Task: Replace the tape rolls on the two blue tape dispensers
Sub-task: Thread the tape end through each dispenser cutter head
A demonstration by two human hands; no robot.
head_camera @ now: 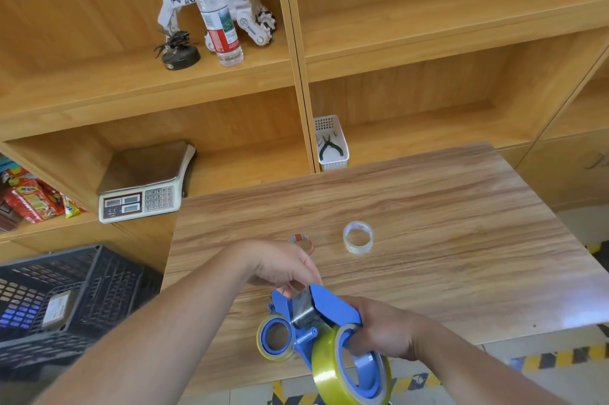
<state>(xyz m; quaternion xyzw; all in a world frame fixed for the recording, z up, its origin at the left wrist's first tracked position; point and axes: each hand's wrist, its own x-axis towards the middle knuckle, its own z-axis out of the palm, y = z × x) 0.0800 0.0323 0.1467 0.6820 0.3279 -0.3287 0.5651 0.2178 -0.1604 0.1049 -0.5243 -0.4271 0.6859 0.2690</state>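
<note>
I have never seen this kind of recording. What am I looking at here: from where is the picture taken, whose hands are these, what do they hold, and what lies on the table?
There is no machine here. One wide-angle camera is worn on a person's head and looks forward and down, so you see that person's own two bare arms.

The right hand grips a blue tape dispenser that carries a large yellowish tape roll. The left hand touches the dispenser's front end, where the tape comes out. A second blue dispenser with its roll sits just beside it, at the table's near edge.

On the wooden table lie two nearly empty tape cores: one clear, one partly hidden behind the left hand.

Behind, shelves hold a scale, a bottle and a small white basket.
</note>
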